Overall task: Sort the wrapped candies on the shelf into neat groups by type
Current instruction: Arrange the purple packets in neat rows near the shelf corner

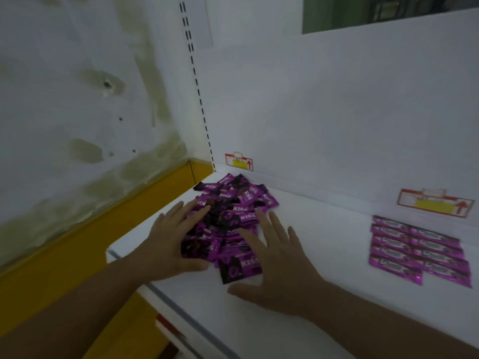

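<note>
At the left of the frame the shelf (324, 244) ended in a bare corner with a drop beyond it, and the left hand (166, 242) lay flat there, fingers spread wide and holding nothing, its fingertips pressed into the left flank of the loose heap of purple candies (228, 218) at centre frame. The right hand (277, 257) mirrored it on the heap's other side — also open and flat, gripping nothing. One wrapper (239, 265) jutted out of the heap toward the front lip between the two thumbs; a squeeze from both sides would likely push it, or others, over the edge. Slick wrappers could also slide over each other and spill. Far right, the flat rows of longer purple packets (417, 251) lay well apart — a careless sweep rightward could mix them.
</note>
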